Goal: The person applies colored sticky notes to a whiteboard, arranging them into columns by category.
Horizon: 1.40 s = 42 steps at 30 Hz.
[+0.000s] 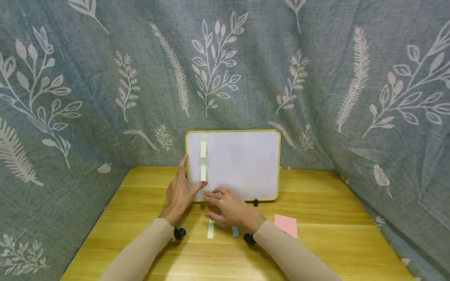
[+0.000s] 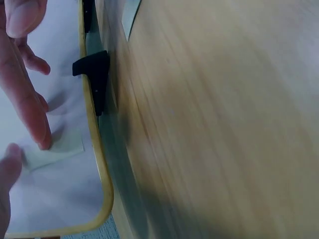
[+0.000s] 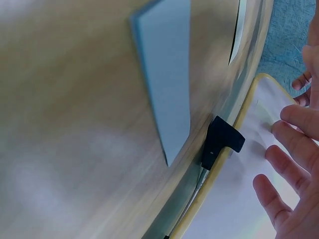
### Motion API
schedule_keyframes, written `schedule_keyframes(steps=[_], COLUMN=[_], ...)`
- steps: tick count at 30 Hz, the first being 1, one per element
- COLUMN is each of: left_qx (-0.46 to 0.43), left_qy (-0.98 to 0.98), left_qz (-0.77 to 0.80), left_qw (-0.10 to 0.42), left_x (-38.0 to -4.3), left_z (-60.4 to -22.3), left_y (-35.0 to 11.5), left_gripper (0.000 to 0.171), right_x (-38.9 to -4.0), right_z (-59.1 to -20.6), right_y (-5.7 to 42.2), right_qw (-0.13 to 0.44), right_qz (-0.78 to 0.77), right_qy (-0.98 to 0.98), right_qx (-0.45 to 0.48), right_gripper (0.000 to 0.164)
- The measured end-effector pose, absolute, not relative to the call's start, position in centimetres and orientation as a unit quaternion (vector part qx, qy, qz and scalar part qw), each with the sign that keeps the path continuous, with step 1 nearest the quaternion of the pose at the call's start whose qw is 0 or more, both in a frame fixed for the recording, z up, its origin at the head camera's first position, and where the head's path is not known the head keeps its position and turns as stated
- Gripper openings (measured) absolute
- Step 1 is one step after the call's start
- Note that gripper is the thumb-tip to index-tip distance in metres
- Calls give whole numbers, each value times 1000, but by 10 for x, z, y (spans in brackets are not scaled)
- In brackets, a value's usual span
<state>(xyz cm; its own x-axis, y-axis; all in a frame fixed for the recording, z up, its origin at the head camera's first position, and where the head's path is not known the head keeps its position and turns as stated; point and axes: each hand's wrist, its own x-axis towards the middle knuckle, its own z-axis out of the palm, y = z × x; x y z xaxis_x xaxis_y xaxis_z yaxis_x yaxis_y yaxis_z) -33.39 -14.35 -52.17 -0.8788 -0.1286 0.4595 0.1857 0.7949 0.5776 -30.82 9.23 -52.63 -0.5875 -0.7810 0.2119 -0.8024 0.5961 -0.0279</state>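
Observation:
A whiteboard (image 1: 242, 164) with a yellow frame leans upright at the back of the table. Two pale green paper strips (image 1: 203, 170) run one above the other down its left side. Below them a third green strip (image 2: 65, 153) lies on the board, partly covered by fingers. My left hand (image 1: 179, 194) spreads at the board's left edge, its thumb at the upper end of that strip. With fingers extended, my right hand (image 1: 228, 207) presses the strip near the bottom frame. In the right wrist view, the right hand's other fingers (image 3: 284, 167) are spread before the board.
On the table in front of the board lie another pale green strip (image 1: 210, 230) and a blue-grey strip (image 1: 235, 231). A pink square of paper (image 1: 286, 225) is to the right. Black stand feet (image 1: 255, 202) hold the board's lower edge. A patterned curtain (image 1: 225, 78) hangs behind.

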Motion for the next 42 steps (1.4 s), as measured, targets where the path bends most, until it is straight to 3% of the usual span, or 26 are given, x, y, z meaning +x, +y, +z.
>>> schedule_keyframes(steps=[18,37,42], left_qx=[-25,-89,-67], left_qy=[-909,-903,-918], left_qz=[-327,-359,-341], left_qw=[258,217,191], left_x=[-333,-330,-316], left_z=[-520,-523,-508], left_y=[-149,-164,-160], left_gripper=[122,115,111], right_x=[-304,-303,-303], right_z=[-521,-523,-520], right_y=[92,97,102], right_qw=[88,68,75], right_qz=[39,67,86], right_qy=[-890,-896,-888], right_qx=[446,434,445], right_gripper=[69,66,63])
